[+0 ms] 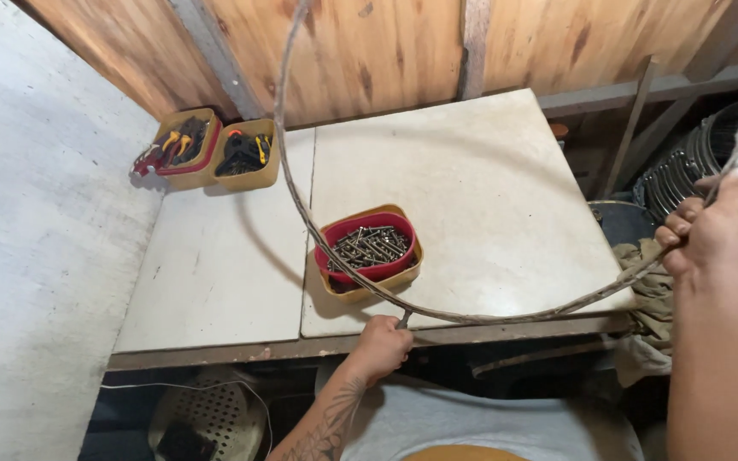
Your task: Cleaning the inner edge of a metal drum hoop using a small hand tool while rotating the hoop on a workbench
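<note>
we're looking down at a pale stone-like surface point(471, 188) with a wooden wall behind it, and we've got a long stiff cable point(506, 318) bent into a big loop across the whole view. our left hand point(383, 341) sits at the near edge of the surface, its grip closed tight around the cable's lower run, fingers wrapped and pressed together on it. our right hand point(711, 230) is up and off to the side, past the surface's edge, grip also pinching the cable where it curves upward and out of sight over our head. the cable sweeps from the right hand down along the front edge, through the left fist, then arcs up over the red tray of screws point(371, 248) and away toward the top of the view.

by our reading we're in the middle of coiling or shaping this cable, both hands holding the bend under tension. the next move looks like it calls for steady pull from both hands so the loop doesn't spring open, and for keeping the arc clear of the screw tray just beneath it. two more trays with hand tools point(207, 149) sit in the far left corner, well apart from the work, and a dark coil point(702, 162) rests off to the right
</note>
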